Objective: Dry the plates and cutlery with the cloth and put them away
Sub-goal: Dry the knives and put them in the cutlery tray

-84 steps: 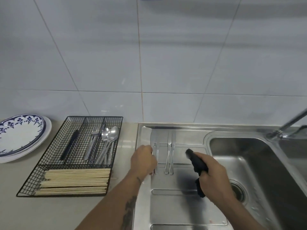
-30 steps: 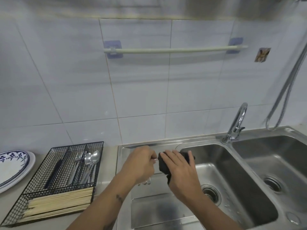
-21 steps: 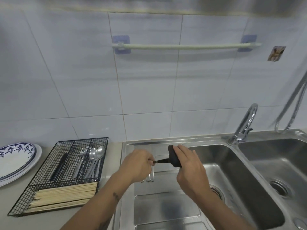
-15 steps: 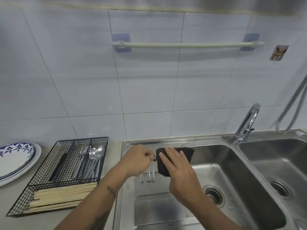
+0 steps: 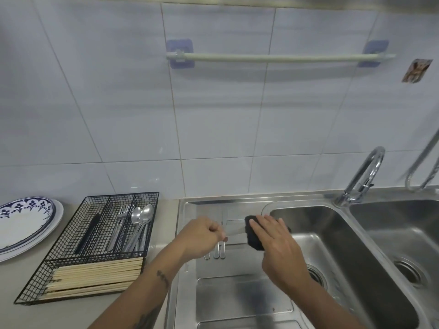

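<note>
My left hand (image 5: 200, 236) grips the handle end of a steel knife (image 5: 234, 231) held level over the sink's draining board (image 5: 237, 293). My right hand (image 5: 273, 243) holds a dark cloth (image 5: 253, 236) wrapped around the blade's far end. Under my hands lie three more pieces of cutlery (image 5: 216, 251) on the draining board, only their handle ends showing. A black wire cutlery tray (image 5: 71, 255) on the counter to the left holds spoons (image 5: 141, 216), forks, a dark-handled knife and chopsticks (image 5: 95, 274). Blue-patterned plates (image 5: 21, 222) are stacked at the far left.
A double steel sink basin (image 5: 332, 257) with a tap (image 5: 361, 176) lies to the right, a hose beside it. A towel rail (image 5: 280, 58) is fixed on the tiled wall above. The beige counter (image 5: 71, 314) runs along the front left.
My left hand lifted a knife from the draining board and my right hand brought the cloth onto it, sliding it back and forth along the blade. The view tilted up.
</note>
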`<move>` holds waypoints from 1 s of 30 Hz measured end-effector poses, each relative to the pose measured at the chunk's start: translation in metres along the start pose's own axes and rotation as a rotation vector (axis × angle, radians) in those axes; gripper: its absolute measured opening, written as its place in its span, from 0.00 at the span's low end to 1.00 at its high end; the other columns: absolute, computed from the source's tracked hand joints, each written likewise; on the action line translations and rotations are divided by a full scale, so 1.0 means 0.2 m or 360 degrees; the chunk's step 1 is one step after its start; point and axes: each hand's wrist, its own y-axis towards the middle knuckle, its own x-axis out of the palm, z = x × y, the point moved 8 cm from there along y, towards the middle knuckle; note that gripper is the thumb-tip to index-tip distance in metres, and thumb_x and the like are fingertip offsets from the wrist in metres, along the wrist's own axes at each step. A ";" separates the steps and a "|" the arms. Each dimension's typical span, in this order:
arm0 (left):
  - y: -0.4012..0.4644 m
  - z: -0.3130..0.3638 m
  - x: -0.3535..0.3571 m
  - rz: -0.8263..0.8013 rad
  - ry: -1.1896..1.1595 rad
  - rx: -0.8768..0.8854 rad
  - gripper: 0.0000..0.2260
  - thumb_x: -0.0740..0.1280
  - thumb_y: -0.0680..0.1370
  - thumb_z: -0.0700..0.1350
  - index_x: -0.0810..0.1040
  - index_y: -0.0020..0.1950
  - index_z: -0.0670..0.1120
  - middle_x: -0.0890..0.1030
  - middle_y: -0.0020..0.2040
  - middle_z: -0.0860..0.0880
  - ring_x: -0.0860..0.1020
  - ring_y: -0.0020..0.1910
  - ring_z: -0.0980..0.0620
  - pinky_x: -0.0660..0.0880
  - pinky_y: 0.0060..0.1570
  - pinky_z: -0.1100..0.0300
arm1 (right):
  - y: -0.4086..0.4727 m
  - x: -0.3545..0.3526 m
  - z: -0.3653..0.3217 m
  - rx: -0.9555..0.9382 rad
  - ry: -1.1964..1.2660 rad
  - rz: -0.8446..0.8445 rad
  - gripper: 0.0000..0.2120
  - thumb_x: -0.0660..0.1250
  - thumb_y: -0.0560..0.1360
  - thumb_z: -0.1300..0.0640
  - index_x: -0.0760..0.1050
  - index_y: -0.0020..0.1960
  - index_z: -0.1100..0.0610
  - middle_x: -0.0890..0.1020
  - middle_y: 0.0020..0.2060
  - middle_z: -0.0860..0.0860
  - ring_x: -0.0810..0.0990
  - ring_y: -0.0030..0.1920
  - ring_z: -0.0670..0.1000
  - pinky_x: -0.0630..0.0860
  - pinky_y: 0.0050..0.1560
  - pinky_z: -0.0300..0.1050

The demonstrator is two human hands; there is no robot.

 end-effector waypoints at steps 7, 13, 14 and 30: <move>0.01 -0.13 0.05 0.0240 -0.0654 -0.0130 0.08 0.64 0.82 0.38 0.81 0.47 0.45 0.82 0.38 0.49 0.76 0.38 0.51 0.73 0.40 0.60 | 0.06 -0.12 0.19 0.0523 0.0575 0.0233 0.36 0.60 0.66 0.76 0.71 0.72 0.54 0.74 0.69 0.48 0.72 0.67 0.50 0.65 0.69 0.38; 0.07 -0.12 0.06 0.0412 -0.1148 -0.0308 0.05 0.66 0.80 0.36 0.80 0.48 0.44 0.83 0.41 0.46 0.84 0.44 0.47 0.81 0.44 0.54 | 0.12 -0.10 -0.02 0.0305 0.0780 0.0195 0.35 0.59 0.66 0.76 0.72 0.71 0.56 0.74 0.68 0.49 0.72 0.68 0.49 0.69 0.70 0.51; 0.07 -0.11 0.05 0.0465 -0.1176 -0.0306 0.05 0.66 0.79 0.35 0.79 0.48 0.43 0.83 0.41 0.45 0.85 0.43 0.47 0.81 0.43 0.54 | 0.12 -0.08 -0.05 0.0285 0.0769 0.0164 0.35 0.59 0.66 0.76 0.72 0.71 0.56 0.74 0.69 0.50 0.71 0.69 0.49 0.68 0.71 0.50; -0.01 -0.15 0.09 0.0637 -0.1940 -0.0580 0.04 0.65 0.76 0.35 0.78 0.48 0.40 0.85 0.34 0.45 0.87 0.36 0.47 0.77 0.38 0.55 | 0.04 0.05 -0.06 0.0204 0.0100 -0.0107 0.40 0.65 0.67 0.68 0.61 0.78 0.54 0.64 0.76 0.52 0.58 0.77 0.53 0.37 0.76 0.59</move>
